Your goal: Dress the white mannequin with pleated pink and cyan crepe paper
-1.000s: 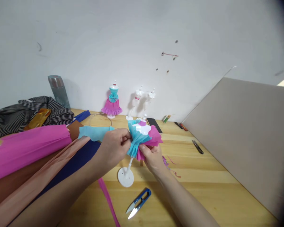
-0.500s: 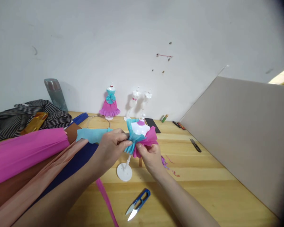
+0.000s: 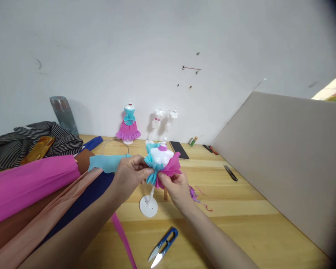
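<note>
A small white doll mannequin [image 3: 160, 156] on a round base [image 3: 148, 206] stands between my hands, tilted, with a purple band at its neck. Blue crepe paper [image 3: 152, 167] is gathered round one side of its torso and pink crepe paper [image 3: 173, 165] round the other. My left hand [image 3: 133, 172] pinches the blue paper at the waist between thumb and fingers. On the pink side, my right hand [image 3: 176, 185] presses its thumb against the paper at the waist, its fingers partly hidden behind. Blue thread snips [image 3: 164, 246] lie on the table just below.
Rolls of coloured crepe paper, one pink [image 3: 36, 173], cover the left side. By the wall stand a dressed mannequin [image 3: 128, 125], two bare white ones [image 3: 158, 119] and a flask [image 3: 64, 115]. A phone [image 3: 179, 150], black snips [image 3: 230, 173] and paper scraps [image 3: 194, 194] lie toward the right.
The mannequin's top has shifted slightly left and down in view, with both hands following. The pinch at the waist stays. Small shifts of the background come from the head turning.
</note>
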Demonstrator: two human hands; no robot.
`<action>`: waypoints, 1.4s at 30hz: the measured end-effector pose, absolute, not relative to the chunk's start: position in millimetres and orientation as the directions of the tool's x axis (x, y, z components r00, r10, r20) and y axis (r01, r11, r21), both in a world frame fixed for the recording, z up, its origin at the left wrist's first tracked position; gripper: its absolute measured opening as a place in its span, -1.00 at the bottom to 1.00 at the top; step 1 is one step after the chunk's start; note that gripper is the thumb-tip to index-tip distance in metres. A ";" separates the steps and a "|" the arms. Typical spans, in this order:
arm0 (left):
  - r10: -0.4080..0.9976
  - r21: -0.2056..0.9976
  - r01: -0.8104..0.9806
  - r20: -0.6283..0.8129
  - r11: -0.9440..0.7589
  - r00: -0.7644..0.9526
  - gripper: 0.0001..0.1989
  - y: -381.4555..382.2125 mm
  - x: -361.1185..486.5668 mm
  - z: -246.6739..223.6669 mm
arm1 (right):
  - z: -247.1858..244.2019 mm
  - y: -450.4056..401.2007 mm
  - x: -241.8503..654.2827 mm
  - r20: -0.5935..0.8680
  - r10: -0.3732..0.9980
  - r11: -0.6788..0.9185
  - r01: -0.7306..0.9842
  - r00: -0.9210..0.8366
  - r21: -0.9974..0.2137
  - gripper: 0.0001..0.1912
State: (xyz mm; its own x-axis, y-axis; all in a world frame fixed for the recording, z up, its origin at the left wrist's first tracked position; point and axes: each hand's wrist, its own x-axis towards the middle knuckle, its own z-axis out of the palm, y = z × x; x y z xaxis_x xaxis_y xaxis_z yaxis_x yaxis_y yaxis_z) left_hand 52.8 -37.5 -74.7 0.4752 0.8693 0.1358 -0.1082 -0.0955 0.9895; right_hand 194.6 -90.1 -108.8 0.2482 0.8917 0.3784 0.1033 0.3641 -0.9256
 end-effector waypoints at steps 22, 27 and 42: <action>0.850 0.982 -0.154 0.169 -0.105 0.500 -0.84 -31.3 54.1 -82.5 | -114.8 -80.6 210.1 0.324 0.942 0.330 -0.076 0.089 -0.941 -0.70; 0.872 0.980 -0.168 0.172 -0.105 0.458 -0.83 -33.1 55.1 -83.0 | -107.4 -84.3 204.4 0.334 0.932 0.343 -0.047 0.141 -0.938 -0.69; 0.846 0.875 0.044 0.452 -0.482 0.283 -0.84 -50.3 60.6 -92.3 | -111.7 -81.7 201.2 0.326 0.916 0.339 -0.018 0.232 -0.940 -0.70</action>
State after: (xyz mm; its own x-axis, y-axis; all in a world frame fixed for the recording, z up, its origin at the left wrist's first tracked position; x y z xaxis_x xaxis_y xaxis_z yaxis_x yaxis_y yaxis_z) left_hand 60.6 -50.3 -92.3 0.2832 0.8460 0.4517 0.0436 -0.4819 0.8751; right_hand 201.2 -81.7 -111.7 0.2320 0.9163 0.3264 -0.0177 0.3395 -0.9404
